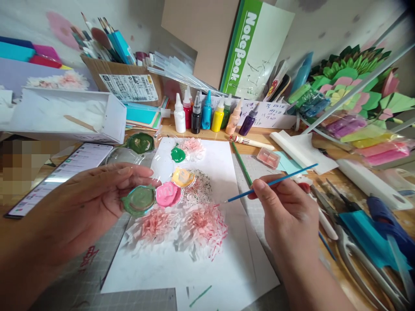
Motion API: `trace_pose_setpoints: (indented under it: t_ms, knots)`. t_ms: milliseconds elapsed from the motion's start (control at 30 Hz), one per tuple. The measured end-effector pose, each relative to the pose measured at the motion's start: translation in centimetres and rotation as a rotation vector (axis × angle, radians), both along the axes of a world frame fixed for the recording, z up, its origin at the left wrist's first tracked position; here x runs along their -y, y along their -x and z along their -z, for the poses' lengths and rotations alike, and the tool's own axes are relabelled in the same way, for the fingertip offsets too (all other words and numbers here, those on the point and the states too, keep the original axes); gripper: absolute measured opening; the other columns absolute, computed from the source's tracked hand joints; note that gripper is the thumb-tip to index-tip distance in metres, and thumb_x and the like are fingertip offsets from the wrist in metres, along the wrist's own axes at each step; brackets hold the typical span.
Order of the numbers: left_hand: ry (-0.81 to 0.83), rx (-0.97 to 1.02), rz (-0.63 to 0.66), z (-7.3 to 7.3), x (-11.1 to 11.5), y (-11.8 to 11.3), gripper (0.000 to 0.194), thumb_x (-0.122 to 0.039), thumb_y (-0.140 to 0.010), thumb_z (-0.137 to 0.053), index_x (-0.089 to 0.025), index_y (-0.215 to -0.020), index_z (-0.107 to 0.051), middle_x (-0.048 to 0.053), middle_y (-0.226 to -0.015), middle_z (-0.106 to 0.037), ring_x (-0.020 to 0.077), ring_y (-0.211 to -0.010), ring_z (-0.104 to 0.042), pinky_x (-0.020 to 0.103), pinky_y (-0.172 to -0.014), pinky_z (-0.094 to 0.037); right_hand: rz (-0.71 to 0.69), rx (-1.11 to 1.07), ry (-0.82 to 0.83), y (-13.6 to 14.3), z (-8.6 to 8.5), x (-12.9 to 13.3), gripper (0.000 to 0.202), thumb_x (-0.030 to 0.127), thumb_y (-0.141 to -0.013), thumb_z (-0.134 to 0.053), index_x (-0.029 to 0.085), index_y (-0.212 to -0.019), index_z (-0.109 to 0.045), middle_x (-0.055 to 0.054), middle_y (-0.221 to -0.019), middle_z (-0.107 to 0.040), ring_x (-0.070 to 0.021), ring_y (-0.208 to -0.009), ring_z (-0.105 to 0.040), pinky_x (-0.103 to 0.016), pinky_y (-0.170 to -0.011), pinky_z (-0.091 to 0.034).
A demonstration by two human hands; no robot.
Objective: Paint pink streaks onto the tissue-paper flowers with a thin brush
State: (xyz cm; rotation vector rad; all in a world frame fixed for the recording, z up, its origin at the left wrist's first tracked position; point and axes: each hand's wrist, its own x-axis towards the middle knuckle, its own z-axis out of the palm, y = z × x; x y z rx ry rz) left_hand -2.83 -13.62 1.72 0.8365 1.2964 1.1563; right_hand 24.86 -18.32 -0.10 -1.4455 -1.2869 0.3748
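My left hand (94,198) holds a clear plastic paint palette (162,167) by its near left side, over the paper. Its round wells carry green, dark green, pink and orange-yellow paint. My right hand (287,211) pinches a thin blue paintbrush (279,182), its tip pointing left. That tip is at the upper right edge of a pink-and-white ruffled paper flower (204,226), whose right-hand petals bear bright pink edges; contact cannot be made out. A second ruffled flower (155,226) lies to its left. Behind the palette, another pink flower (192,147) is partly hidden. White paper (149,272) lies underneath.
Several paint bottles (207,113) line the back. A phone (61,181) and a white box (68,112) are at left. Scissors (353,255) and a blue glue gun (387,220) lie right of my right hand. A green stick (241,163) rests beyond the paper.
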Motion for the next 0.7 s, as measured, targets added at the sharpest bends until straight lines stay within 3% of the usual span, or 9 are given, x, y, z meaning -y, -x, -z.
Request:
trace_pose_setpoints:
  t_ms: [167, 367, 533, 700]
  knots:
    - [-0.008, 0.031, -0.017, -0.1, 0.1, -0.2, 0.015, -0.027, -0.061, -0.085, -0.019, -0.074, -0.083, 0.010, -0.077, -0.079, 0.0235, -0.074, -0.069, 0.031, -0.061, -0.060, -0.031, -0.064, 0.027, -0.1, 0.3, 0.0, 0.020, 0.031, -0.087, -0.071, 0.020, -0.070, -0.069, 0.002, -0.060, -0.068, -0.0136, -0.056, -0.061, -0.025, -0.054, -0.044]
    - [-0.005, 0.145, 0.037, -0.3, 0.5, -0.6, 0.017, -0.031, -0.060, -0.088, -0.019, -0.069, -0.081, 0.009, -0.075, -0.079, 0.0234, -0.072, -0.072, 0.030, -0.059, -0.058, 0.057, -0.429, -0.079, -0.3, 0.7, 0.2, 0.015, 0.031, -0.080, -0.080, 0.020, -0.076, -0.072, 0.000, -0.068, -0.067, -0.0154, -0.064, -0.059, -0.029, -0.060, -0.044]
    - [0.026, 0.210, 0.107, -0.2, 0.9, -0.8, 0.026, -0.041, -0.064, -0.087, -0.018, -0.075, -0.081, 0.013, -0.076, -0.079, 0.0247, -0.072, -0.071, 0.031, -0.059, -0.055, 0.114, -0.693, -0.125, -1.4, 2.6, -0.5, 0.017, 0.032, -0.071, -0.086, 0.021, -0.079, -0.075, -0.001, -0.075, -0.070, -0.0157, -0.067, -0.061, -0.028, -0.059, -0.048]
    - [0.058, 0.257, 0.160, 0.1, 1.2, -1.0, 0.033, -0.046, -0.063, -0.086, -0.017, -0.075, -0.079, 0.011, -0.077, -0.078, 0.0204, -0.066, -0.067, 0.030, -0.057, -0.052, 0.023, -0.677, -0.109, -2.8, 4.3, -1.2, 0.016, 0.035, -0.079, -0.081, 0.022, -0.077, -0.073, -0.002, -0.073, -0.070, -0.0183, -0.062, -0.063, -0.034, -0.056, -0.055]
